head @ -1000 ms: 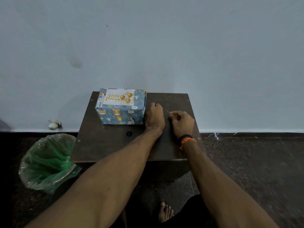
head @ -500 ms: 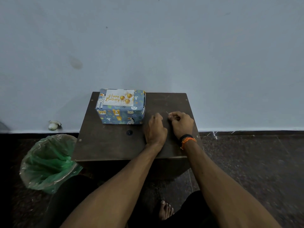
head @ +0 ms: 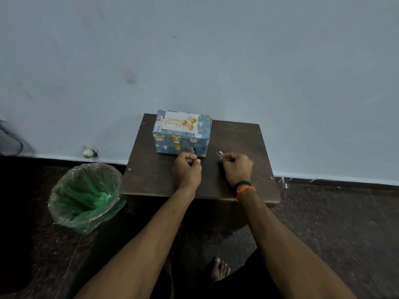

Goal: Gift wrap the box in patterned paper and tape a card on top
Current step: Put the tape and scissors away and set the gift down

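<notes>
The box (head: 181,143), wrapped in blue paper printed with animals, stands at the back left of the small dark table (head: 237,134). A white "Happy Birthday" card (head: 181,122) with gold balloons lies flat on its top. My left hand (head: 187,169) is curled into a fist just in front of the box's lower right corner, holding nothing I can see. My right hand (head: 236,167), with a black and an orange band at the wrist, pinches a small clear scrap of tape (head: 219,153) at its fingertips, apart from the box.
A bin lined with a green plastic bag (head: 86,197) stands on the dark floor to the table's left. A small white object (head: 89,151) lies by the wall. The pale wall rises right behind the table. My bare foot (head: 220,269) shows below.
My left hand has drawn back from the box's side and curled up. My right hand keeps its pinch on the tape scrap. The view has shifted left and down.
</notes>
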Tool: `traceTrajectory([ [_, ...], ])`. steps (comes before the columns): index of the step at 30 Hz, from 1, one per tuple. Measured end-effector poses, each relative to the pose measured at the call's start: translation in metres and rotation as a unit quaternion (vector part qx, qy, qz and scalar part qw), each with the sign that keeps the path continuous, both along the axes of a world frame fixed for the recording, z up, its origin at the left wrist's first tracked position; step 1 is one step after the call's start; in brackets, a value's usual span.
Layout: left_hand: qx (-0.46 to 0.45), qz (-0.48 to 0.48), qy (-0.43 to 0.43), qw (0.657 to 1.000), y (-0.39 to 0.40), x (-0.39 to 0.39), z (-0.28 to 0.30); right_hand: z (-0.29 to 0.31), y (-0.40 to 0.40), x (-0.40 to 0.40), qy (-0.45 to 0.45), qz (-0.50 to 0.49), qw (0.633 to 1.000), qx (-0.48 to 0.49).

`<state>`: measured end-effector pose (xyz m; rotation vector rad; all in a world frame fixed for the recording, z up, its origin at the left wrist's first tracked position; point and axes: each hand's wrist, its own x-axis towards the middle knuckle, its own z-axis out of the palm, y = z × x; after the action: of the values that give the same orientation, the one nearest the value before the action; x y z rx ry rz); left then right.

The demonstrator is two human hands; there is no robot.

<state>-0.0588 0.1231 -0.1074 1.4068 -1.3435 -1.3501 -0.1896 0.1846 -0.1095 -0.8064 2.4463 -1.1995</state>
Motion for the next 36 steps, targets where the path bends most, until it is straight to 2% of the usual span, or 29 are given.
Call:
traceTrajectory([
  [6, -0.033, -0.03, -0.048, 0.998, -0.014, 0.032, 0.008, 0.016, -0.011, -0.002, 0.032, -0.03, 0.998, 0.045],
  [12, -0.027, -0.062, -0.068, 0.995, -0.017, 0.039, 0.003, 0.022, -0.027, -0.01, 0.12, 0.036, 0.983, 0.131],
  [15, -0.026, -0.073, -0.079, 0.994, -0.017, 0.036, 0.001, 0.02, -0.028, -0.009, 0.162, 0.055, 0.975, 0.144],
  [20, -0.032, -0.086, -0.085, 0.992, -0.017, 0.035, 0.0, 0.012, -0.032, -0.004, 0.247, 0.127, 0.94, 0.197],
  [23, -0.039, -0.1, -0.09, 0.99, -0.017, 0.036, 0.0, 0.013, -0.028, -0.005, 0.204, 0.133, 0.947, 0.209],
  [27, -0.046, -0.126, -0.104, 0.986, -0.02, 0.038, -0.001, 0.015, -0.012, -0.013, 0.086, 0.084, 0.984, 0.133],
  [30, -0.078, -0.162, -0.119, 0.977, -0.018, 0.038, 0.002, 0.017, 0.001, -0.014, 0.017, 0.024, 0.996, 0.08],
  [33, -0.155, -0.247, -0.157, 0.944, -0.018, 0.032, 0.004, 0.013, 0.009, -0.014, -0.035, -0.053, 0.998, 0.011],
  [36, -0.223, -0.342, -0.222, 0.886, -0.018, 0.012, 0.011, 0.011, 0.015, -0.012, -0.065, -0.084, 0.994, -0.023],
])
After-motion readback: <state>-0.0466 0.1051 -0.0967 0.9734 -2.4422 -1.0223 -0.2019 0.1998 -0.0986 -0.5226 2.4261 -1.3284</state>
